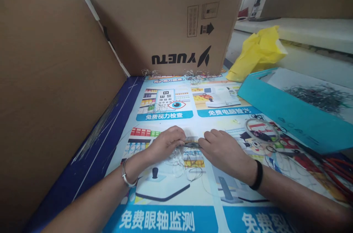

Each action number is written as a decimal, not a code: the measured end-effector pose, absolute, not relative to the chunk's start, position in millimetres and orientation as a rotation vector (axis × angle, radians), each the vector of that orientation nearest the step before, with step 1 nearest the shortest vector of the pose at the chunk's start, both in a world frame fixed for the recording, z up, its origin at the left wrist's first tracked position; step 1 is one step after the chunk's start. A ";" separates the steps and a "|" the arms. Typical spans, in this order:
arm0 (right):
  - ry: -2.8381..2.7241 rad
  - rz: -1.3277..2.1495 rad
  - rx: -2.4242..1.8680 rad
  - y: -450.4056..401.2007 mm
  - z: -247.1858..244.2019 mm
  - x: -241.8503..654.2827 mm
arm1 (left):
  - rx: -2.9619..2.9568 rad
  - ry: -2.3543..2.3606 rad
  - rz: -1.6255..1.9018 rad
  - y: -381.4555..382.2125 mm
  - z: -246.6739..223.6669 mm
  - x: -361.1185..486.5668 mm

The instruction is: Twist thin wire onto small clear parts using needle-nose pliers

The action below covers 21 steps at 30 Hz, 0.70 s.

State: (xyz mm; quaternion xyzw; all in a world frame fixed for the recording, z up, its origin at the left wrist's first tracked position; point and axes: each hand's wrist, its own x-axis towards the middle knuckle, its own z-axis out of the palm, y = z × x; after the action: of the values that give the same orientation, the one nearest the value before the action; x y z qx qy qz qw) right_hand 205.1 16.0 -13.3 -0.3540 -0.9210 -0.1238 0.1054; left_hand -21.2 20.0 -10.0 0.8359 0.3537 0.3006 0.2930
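Over the printed mat, my left hand (167, 141) pinches one end of a thin grey bundle of wire-like strands (192, 145). My right hand (224, 152) is closed on the bundle's other end, so a short length shows between them. Fine loose strands (178, 162) curl on the mat just below the bundle. My fingertips partly hide both ends. A clear round ring, like a roll of tape (261, 131), lies to the right of my right hand.
Cardboard panels (154, 16) stand along the left and back. At right are a turquoise box (292, 110) with a heap of dark strands (322, 97), a yellow bag (256, 53) and red-handled tools (338, 174). Cut strands (93, 133) lie along the left edge.
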 end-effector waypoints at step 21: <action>-2.729 -0.294 -1.066 15.4 -10.1 204.8 | 2.133 0.924 0.707 18.7 -3.5 -21.0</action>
State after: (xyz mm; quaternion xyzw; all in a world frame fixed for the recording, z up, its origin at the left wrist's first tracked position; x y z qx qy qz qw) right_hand 204.8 15.4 -10.1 -0.3604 -0.9223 -0.0992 0.0985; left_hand -21.0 18.7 -3.5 0.8228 0.3566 0.2729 0.3484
